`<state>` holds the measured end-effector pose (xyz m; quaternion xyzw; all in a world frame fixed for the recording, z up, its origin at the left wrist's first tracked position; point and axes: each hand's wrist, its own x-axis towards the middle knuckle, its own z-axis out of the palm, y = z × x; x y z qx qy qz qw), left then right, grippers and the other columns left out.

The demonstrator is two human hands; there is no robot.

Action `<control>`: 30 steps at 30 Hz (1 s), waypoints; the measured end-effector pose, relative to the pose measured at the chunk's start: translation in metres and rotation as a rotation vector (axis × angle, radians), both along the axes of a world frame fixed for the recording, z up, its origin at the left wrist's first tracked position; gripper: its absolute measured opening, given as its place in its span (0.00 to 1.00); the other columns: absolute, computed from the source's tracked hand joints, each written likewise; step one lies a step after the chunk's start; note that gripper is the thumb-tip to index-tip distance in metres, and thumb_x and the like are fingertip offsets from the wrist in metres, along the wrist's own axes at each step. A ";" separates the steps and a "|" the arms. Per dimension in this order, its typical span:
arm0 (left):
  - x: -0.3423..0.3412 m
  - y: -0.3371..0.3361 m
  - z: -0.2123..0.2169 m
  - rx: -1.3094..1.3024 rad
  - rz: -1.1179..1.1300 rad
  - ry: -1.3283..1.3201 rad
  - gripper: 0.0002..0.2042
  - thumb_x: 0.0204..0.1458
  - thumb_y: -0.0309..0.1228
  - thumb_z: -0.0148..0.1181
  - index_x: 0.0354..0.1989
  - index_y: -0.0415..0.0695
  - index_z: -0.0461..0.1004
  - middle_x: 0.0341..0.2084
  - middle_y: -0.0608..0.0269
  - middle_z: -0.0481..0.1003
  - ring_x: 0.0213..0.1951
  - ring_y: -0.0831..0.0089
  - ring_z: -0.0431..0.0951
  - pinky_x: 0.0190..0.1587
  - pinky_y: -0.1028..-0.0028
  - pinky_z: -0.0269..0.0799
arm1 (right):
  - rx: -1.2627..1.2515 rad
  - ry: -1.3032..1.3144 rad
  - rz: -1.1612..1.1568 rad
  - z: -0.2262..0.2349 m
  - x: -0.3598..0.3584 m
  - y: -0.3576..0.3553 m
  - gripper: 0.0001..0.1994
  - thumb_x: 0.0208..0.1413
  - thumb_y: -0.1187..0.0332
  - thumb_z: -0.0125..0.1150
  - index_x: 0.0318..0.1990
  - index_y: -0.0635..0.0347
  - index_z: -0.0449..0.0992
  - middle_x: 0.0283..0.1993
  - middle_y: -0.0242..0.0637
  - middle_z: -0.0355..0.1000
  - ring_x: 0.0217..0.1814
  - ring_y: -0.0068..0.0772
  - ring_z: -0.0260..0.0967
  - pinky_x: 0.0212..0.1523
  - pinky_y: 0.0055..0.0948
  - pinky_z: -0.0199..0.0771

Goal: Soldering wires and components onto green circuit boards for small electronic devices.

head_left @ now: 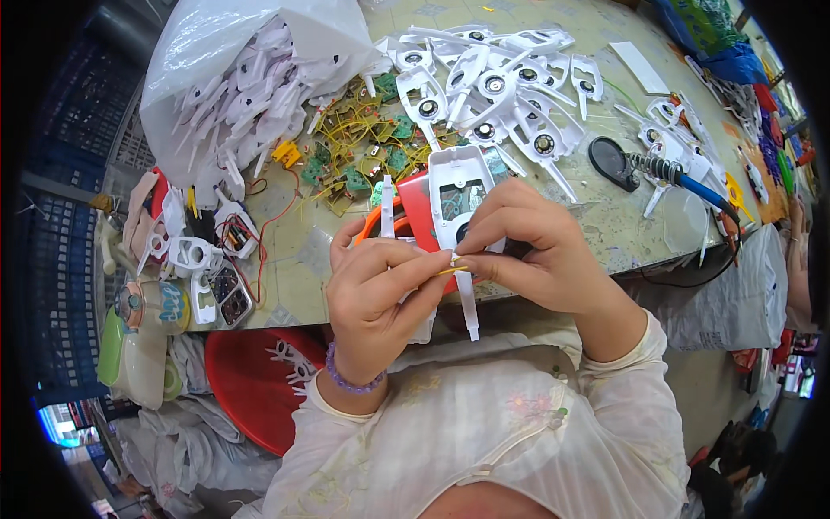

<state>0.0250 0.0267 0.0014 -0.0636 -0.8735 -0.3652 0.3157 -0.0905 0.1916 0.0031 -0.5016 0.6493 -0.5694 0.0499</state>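
My left hand (376, 290) and my right hand (545, 246) meet close to the table's near edge. Between their pinched fingertips is a thin yellow wire (451, 271) with a tiny pale piece at its end. Just beyond them a white plastic housing (445, 160) lies face up, its long handle reaching under the wire toward me. A round dark part inside it is half covered by my right fingers. Beside my left fingers stands another narrow white plastic piece (387, 208), partly hidden. Under these are a red object (418, 208) and an orange ring-shaped handle.
Circuit boards with yellow wires (363, 143) are heaped ahead. White housings with round speakers (493, 85) pile up behind, and a plastic bag (173, 95) of white parts stands left. At right a blue-handled soldering iron (705, 190) rests in its coil stand. A red basin (246, 394) sits below.
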 end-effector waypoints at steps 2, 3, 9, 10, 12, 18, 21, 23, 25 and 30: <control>-0.002 -0.001 0.001 0.007 -0.021 0.000 0.10 0.37 0.23 0.67 0.31 0.48 0.81 0.21 0.73 0.73 0.28 0.76 0.73 0.49 0.64 0.58 | -0.007 0.010 -0.021 -0.004 0.000 0.004 0.06 0.42 0.72 0.68 0.29 0.57 0.77 0.30 0.33 0.72 0.35 0.33 0.66 0.37 0.30 0.63; -0.002 -0.002 0.001 0.012 -0.043 0.005 0.10 0.36 0.23 0.68 0.31 0.48 0.81 0.21 0.74 0.72 0.26 0.76 0.72 0.48 0.64 0.58 | -0.040 -0.015 -0.120 -0.007 0.001 0.006 0.06 0.41 0.72 0.69 0.28 0.58 0.77 0.30 0.32 0.72 0.35 0.33 0.66 0.37 0.29 0.63; -0.006 -0.002 -0.001 -0.004 0.007 -0.064 0.10 0.34 0.23 0.67 0.29 0.48 0.80 0.20 0.73 0.71 0.26 0.73 0.71 0.46 0.65 0.60 | 0.171 0.275 -0.346 -0.014 0.011 0.018 0.29 0.32 0.61 0.74 0.46 0.59 0.71 0.48 0.42 0.69 0.53 0.47 0.62 0.54 0.42 0.61; -0.008 -0.001 0.000 -0.004 0.005 -0.068 0.10 0.34 0.23 0.67 0.29 0.48 0.80 0.20 0.73 0.71 0.26 0.73 0.71 0.46 0.65 0.60 | 0.171 0.272 -0.348 -0.014 0.011 0.017 0.29 0.32 0.61 0.74 0.46 0.59 0.71 0.48 0.42 0.69 0.53 0.47 0.62 0.54 0.42 0.61; -0.015 0.003 0.001 -0.010 -0.016 -0.041 0.08 0.33 0.23 0.66 0.24 0.47 0.78 0.21 0.71 0.73 0.31 0.70 0.73 0.46 0.63 0.61 | 0.145 0.175 -0.323 -0.013 0.012 0.017 0.30 0.34 0.62 0.73 0.49 0.59 0.69 0.50 0.42 0.68 0.56 0.47 0.62 0.57 0.43 0.58; -0.024 0.004 0.003 -0.234 -0.063 -0.151 0.03 0.36 0.27 0.64 0.20 0.47 0.76 0.32 0.68 0.79 0.45 0.66 0.76 0.55 0.57 0.57 | 0.230 0.157 -0.265 -0.013 0.006 0.022 0.34 0.33 0.64 0.72 0.54 0.59 0.68 0.55 0.40 0.67 0.63 0.43 0.57 0.65 0.42 0.48; -0.024 0.004 0.003 -0.228 -0.050 -0.172 0.02 0.37 0.27 0.64 0.21 0.47 0.76 0.31 0.69 0.79 0.44 0.67 0.77 0.54 0.57 0.57 | 0.213 0.148 -0.253 -0.019 0.004 0.023 0.34 0.34 0.64 0.72 0.54 0.58 0.68 0.55 0.37 0.67 0.63 0.42 0.58 0.66 0.44 0.46; -0.023 0.003 0.004 -0.196 -0.063 -0.196 0.02 0.38 0.27 0.64 0.22 0.47 0.77 0.31 0.69 0.80 0.43 0.68 0.77 0.55 0.58 0.57 | 0.198 0.150 -0.256 -0.021 0.004 0.023 0.33 0.35 0.63 0.72 0.54 0.59 0.68 0.54 0.39 0.68 0.61 0.43 0.60 0.65 0.45 0.48; -0.023 0.004 0.005 -0.191 -0.061 -0.206 0.02 0.39 0.28 0.64 0.22 0.47 0.77 0.31 0.69 0.80 0.43 0.69 0.78 0.55 0.57 0.57 | 0.186 0.154 -0.264 -0.024 0.004 0.023 0.32 0.37 0.62 0.71 0.54 0.59 0.68 0.52 0.42 0.68 0.59 0.44 0.61 0.63 0.47 0.51; -0.024 0.006 0.004 -0.192 -0.052 -0.208 0.03 0.38 0.28 0.65 0.23 0.47 0.78 0.30 0.69 0.80 0.42 0.69 0.78 0.55 0.56 0.56 | 0.120 0.115 -0.247 -0.027 0.004 0.024 0.33 0.37 0.62 0.71 0.54 0.59 0.68 0.52 0.43 0.68 0.59 0.45 0.61 0.63 0.44 0.51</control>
